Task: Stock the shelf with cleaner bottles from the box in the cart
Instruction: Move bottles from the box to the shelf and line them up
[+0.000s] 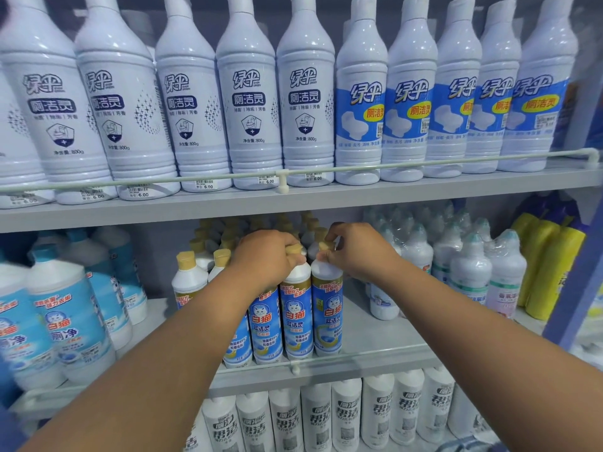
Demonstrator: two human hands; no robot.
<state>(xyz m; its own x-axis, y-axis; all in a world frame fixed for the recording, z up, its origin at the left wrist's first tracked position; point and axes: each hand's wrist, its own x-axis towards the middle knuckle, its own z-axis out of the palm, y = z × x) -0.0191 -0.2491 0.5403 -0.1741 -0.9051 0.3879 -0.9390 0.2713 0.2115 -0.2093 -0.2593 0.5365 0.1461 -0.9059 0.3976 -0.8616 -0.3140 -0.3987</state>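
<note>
Both my arms reach to the middle shelf [375, 340]. My left hand [264, 259] is closed over the yellow cap of a white and blue cleaner bottle [295, 318] standing upright at the shelf front. My right hand [355, 249] pinches the yellow cap of the bottle beside it on the right [327, 318]. Another bottle of the same kind [259, 324] stands just left of these, partly hidden by my left forearm. More yellow-capped bottles [189, 275] stand behind and to the left. The box and the cart are out of view.
The top shelf [293, 200] holds a full row of tall white bottles behind a rail. Left on the middle shelf stand blue-label bottles [68, 321], right are shrink-wrapped white bottles [470, 272] and yellow bottles [548, 272]. The lower shelf holds white bottles [346, 415].
</note>
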